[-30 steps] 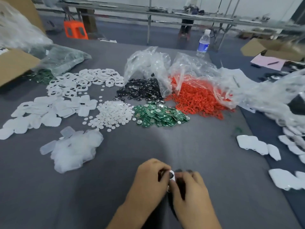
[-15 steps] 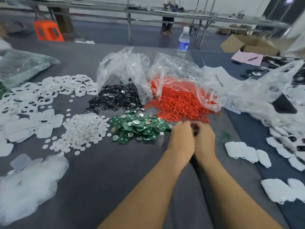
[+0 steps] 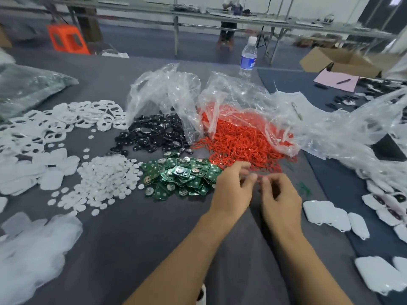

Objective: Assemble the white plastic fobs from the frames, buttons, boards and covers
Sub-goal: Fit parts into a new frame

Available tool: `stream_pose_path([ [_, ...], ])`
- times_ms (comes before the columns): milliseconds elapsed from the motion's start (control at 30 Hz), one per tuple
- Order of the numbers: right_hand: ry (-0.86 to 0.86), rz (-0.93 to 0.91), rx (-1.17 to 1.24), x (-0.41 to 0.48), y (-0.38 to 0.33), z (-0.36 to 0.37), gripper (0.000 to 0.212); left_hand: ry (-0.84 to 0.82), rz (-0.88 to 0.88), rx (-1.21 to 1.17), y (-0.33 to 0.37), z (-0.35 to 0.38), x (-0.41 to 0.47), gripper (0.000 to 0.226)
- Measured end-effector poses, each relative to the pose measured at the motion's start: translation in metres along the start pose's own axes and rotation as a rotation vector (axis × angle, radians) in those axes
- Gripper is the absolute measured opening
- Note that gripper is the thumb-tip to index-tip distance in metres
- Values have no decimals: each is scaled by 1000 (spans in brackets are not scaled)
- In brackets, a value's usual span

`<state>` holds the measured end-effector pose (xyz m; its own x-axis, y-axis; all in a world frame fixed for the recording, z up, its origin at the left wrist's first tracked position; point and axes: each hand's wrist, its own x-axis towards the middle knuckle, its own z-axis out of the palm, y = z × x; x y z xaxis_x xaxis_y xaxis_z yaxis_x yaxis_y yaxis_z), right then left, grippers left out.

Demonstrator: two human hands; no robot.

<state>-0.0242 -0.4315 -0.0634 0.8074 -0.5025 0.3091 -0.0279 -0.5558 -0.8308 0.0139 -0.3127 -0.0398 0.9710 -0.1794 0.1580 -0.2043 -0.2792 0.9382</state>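
My left hand [image 3: 233, 186] hovers at the near edge of the red ring pile [image 3: 246, 139], its fingers loosely spread and holding nothing. My right hand [image 3: 278, 194] is just beside it, fingers curled, and pinches a thin red ring [image 3: 261, 176] at its fingertips. Green boards [image 3: 178, 175] lie heaped directly left of my left hand. Further left are white round buttons [image 3: 105, 175], white frames [image 3: 66, 119] and white covers [image 3: 26, 170]. Black parts [image 3: 154, 135] spill from a clear bag behind the boards.
Assembled white fobs [image 3: 330, 214] lie to the right on the grey table [image 3: 132, 238], with more at the right edge. Crumpled clear bags [image 3: 330, 128], a water bottle [image 3: 248, 56] and a cardboard box [image 3: 343, 60] stand behind. Translucent pieces [image 3: 28, 256] are piled near left.
Both hands have moved from close to my body out to the red ring pile. The small white part they held together is no longer in them. The hands have parted slightly.
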Motion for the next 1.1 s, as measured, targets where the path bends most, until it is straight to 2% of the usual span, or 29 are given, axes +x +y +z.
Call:
stream_pose_path([
  [100,-101,31,175,-45,-14,-17,9,-92,25,-73,3,-31,-34,8],
  [267,-249,46,322,-114,-47,-38,23,-155,-14,-105,1,-76,-110,10],
  [367,-355,61,339,-147,-62,-46,22,-167,-82,-138,-4,-97,-150,14],
  [600,-520,63,413,-189,-79,-51,17,-152,-99,-235,-6,-128,-209,18],
  [833,-569,201,652,-202,-87,-47,20,-80,-43,-285,-8,-133,-226,17],
  [933,-588,172,586,-203,-87,-50,27,-39,-84,-302,-11,-132,-226,19],
  [1100,-617,103,410,-199,-84,-52,33,-86,-110,-278,-13,-132,-229,26],
])
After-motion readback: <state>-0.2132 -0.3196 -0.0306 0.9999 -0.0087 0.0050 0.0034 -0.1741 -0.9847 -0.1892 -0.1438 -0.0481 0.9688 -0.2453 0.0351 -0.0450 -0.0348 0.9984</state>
